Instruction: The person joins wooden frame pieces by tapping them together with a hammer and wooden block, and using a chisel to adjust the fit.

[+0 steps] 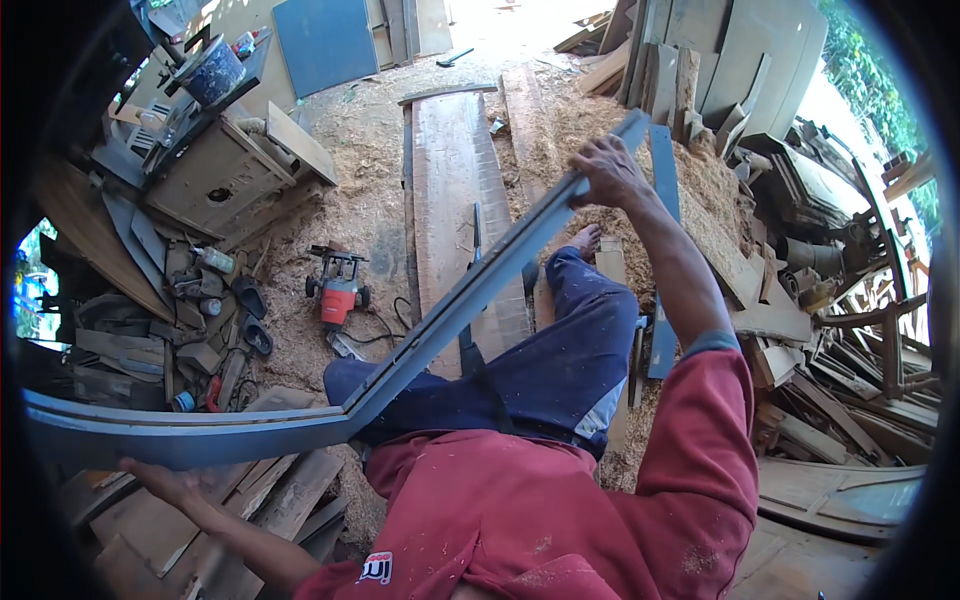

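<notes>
A long blue-grey wooden frame piece (462, 312) with a groove along its edge slants across my lap, and it bends at a joint near my waist. My right hand (607, 172) is closed round its far upper end, arm stretched out. At the lower left, my left hand (165, 484) holds the other arm of the frame from below; most of its fingers are hidden behind the wood. Under the frame lies a wide plank (455, 150) on the floor, with a dark, thin tool (477, 232) on it.
A red-and-black power tool (338, 292) with a cord sits among wood shavings left of the plank. A worn wooden cabinet (215, 180) carries a paint bucket (212, 72). Right of my leg lies a narrow blue board (663, 250). Scrap wood (840, 390) is heaped at the right.
</notes>
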`<action>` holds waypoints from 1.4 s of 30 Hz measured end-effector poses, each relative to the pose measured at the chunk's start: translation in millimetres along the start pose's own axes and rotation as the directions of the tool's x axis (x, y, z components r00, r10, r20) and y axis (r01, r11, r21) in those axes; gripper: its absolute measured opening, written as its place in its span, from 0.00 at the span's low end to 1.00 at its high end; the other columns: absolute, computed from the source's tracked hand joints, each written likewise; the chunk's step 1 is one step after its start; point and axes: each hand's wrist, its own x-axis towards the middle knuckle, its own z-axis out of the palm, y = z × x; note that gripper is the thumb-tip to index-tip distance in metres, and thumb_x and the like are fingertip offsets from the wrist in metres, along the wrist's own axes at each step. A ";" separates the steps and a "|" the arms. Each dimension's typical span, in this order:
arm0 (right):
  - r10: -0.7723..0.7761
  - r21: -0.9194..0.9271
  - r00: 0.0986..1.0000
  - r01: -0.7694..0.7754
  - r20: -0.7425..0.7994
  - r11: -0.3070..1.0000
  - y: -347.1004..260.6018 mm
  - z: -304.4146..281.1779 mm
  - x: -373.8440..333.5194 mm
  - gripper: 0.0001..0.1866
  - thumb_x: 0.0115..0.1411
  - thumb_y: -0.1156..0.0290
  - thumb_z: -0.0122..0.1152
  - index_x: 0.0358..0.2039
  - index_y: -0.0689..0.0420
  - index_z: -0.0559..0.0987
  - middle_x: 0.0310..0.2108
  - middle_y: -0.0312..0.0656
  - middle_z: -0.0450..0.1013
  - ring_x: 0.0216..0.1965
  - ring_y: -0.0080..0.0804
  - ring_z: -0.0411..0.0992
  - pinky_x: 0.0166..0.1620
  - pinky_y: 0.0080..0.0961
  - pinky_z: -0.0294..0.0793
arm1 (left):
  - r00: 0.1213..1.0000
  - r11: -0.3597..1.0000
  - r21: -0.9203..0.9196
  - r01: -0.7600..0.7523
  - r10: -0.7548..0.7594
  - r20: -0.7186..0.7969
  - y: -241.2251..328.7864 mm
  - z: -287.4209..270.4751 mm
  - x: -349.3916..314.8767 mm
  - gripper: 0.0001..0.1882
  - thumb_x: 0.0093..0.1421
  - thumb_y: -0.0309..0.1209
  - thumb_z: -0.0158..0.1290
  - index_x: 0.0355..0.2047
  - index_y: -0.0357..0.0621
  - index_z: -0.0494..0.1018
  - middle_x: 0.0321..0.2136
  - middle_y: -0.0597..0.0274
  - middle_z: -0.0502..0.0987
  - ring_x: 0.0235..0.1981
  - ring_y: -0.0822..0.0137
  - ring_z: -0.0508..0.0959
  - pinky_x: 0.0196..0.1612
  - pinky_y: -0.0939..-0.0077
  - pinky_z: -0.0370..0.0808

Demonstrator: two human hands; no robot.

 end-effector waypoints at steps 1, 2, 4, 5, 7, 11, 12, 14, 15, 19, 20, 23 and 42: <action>0.019 0.021 0.995 -0.017 -0.095 1.000 -7.1 9.4 25.5 0.37 0.43 0.48 0.76 0.52 0.49 0.77 0.55 0.42 0.71 0.62 0.38 0.63 0.62 0.41 0.60 | 0.999 1.000 -0.013 -0.029 0.028 -0.017 -0.8 -13.8 -1.8 0.47 0.66 0.64 0.38 0.69 0.35 0.49 0.69 0.46 0.53 0.69 0.51 0.56 0.69 0.58 0.53; 0.040 0.048 0.983 -0.031 -0.180 0.998 -18.4 24.2 44.4 0.36 0.48 0.50 0.74 0.56 0.49 0.75 0.59 0.43 0.69 0.65 0.38 0.61 0.63 0.42 0.60 | 0.998 0.998 -0.016 -0.055 0.055 -0.033 -0.5 -23.5 -3.3 0.47 0.66 0.63 0.41 0.68 0.33 0.51 0.68 0.46 0.54 0.68 0.51 0.58 0.68 0.58 0.55; 0.259 0.256 0.941 -0.201 -0.217 0.945 -51.0 54.1 76.2 0.33 0.55 0.57 0.68 0.60 0.49 0.71 0.64 0.47 0.63 0.68 0.41 0.58 0.64 0.42 0.61 | 0.994 0.995 -0.006 -0.103 0.103 -0.034 -3.7 -34.1 -1.6 0.46 0.66 0.62 0.43 0.67 0.32 0.53 0.66 0.46 0.58 0.65 0.52 0.62 0.66 0.59 0.58; 0.343 0.344 0.901 -0.244 -0.266 0.907 -76.7 72.4 83.5 0.30 0.57 0.60 0.65 0.60 0.50 0.70 0.62 0.51 0.64 0.64 0.45 0.62 0.60 0.44 0.67 | 0.989 0.990 0.002 -0.144 0.144 -0.031 -3.5 -39.5 -1.0 0.45 0.66 0.61 0.44 0.65 0.30 0.56 0.64 0.46 0.62 0.62 0.52 0.66 0.64 0.60 0.62; 0.337 0.524 0.941 -0.283 -0.008 0.803 -144.0 78.2 74.1 0.25 0.58 0.60 0.64 0.54 0.55 0.72 0.51 0.55 0.70 0.52 0.52 0.72 0.52 0.43 0.75 | 0.979 0.978 0.074 -0.194 0.197 -0.042 -0.5 -47.8 -2.8 0.44 0.66 0.60 0.46 0.63 0.29 0.58 0.61 0.46 0.65 0.59 0.54 0.69 0.62 0.61 0.65; 0.229 0.485 0.962 -0.272 0.146 0.831 -240.5 127.0 1.8 0.24 0.57 0.55 0.64 0.49 0.56 0.73 0.42 0.55 0.70 0.44 0.55 0.74 0.47 0.48 0.75 | 0.967 0.958 0.135 -0.251 0.253 0.006 -2.0 -44.8 2.4 0.42 0.66 0.57 0.49 0.59 0.24 0.61 0.56 0.47 0.69 0.53 0.56 0.73 0.58 0.64 0.69; 0.246 0.481 0.964 -0.263 0.100 0.836 -252.3 137.4 -17.3 0.24 0.57 0.55 0.64 0.48 0.56 0.72 0.42 0.55 0.71 0.43 0.55 0.75 0.46 0.48 0.76 | 0.964 0.954 0.142 -0.265 0.259 0.058 -3.0 -43.8 4.9 0.41 0.66 0.56 0.49 0.59 0.24 0.61 0.56 0.46 0.69 0.54 0.57 0.73 0.58 0.65 0.69; 0.260 0.495 0.964 -0.253 0.057 0.831 -269.5 145.2 -42.6 0.24 0.57 0.55 0.64 0.48 0.55 0.72 0.41 0.56 0.71 0.42 0.55 0.75 0.45 0.48 0.76 | 0.957 0.941 0.174 -0.289 0.284 0.056 0.7 -29.5 0.8 0.41 0.66 0.55 0.50 0.60 0.24 0.60 0.57 0.46 0.68 0.55 0.57 0.72 0.59 0.66 0.68; 0.244 0.539 0.957 -0.292 0.160 0.790 -272.7 145.7 -50.7 0.25 0.56 0.55 0.64 0.49 0.56 0.72 0.40 0.57 0.72 0.40 0.56 0.76 0.44 0.48 0.76 | 0.949 0.929 0.196 -0.315 0.310 0.055 5.0 -21.3 0.9 0.41 0.67 0.53 0.50 0.61 0.24 0.59 0.58 0.46 0.67 0.56 0.57 0.71 0.60 0.67 0.66; 0.058 0.561 0.932 -0.264 0.358 0.785 -305.2 153.6 -83.8 0.25 0.57 0.58 0.63 0.51 0.56 0.70 0.37 0.58 0.72 0.35 0.54 0.77 0.40 0.47 0.77 | 0.931 0.905 0.220 -0.364 0.352 0.094 6.1 -9.7 3.9 0.41 0.67 0.52 0.51 0.63 0.25 0.57 0.61 0.46 0.65 0.58 0.58 0.69 0.62 0.68 0.63; 0.053 0.566 0.941 -0.245 0.333 0.788 -313.5 162.7 -91.8 0.20 0.58 0.62 0.60 0.49 0.56 0.71 0.36 0.58 0.72 0.34 0.53 0.78 0.37 0.46 0.78 | 0.938 0.915 0.204 -0.347 0.335 0.091 5.3 -5.9 3.1 0.41 0.67 0.51 0.51 0.64 0.25 0.57 0.61 0.47 0.65 0.59 0.58 0.68 0.63 0.68 0.63; 0.080 0.553 0.957 -0.228 0.280 0.801 -324.5 175.9 -100.7 0.15 0.59 0.68 0.55 0.47 0.56 0.72 0.35 0.56 0.71 0.33 0.49 0.78 0.33 0.43 0.79 | 0.948 0.934 0.165 -0.317 0.308 0.081 6.0 5.0 -0.7 0.40 0.67 0.50 0.51 0.64 0.25 0.57 0.63 0.47 0.64 0.60 0.58 0.68 0.63 0.68 0.62; 0.250 0.563 0.926 -0.371 0.282 0.738 -333.4 195.7 -77.9 0.18 0.60 0.72 0.50 0.52 0.55 0.67 0.35 0.57 0.75 0.36 0.54 0.78 0.36 0.43 0.79 | 0.925 0.940 0.074 -0.332 0.310 0.219 7.5 45.6 -39.4 0.34 0.67 0.46 0.52 0.59 0.25 0.63 0.57 0.48 0.69 0.54 0.58 0.73 0.57 0.65 0.70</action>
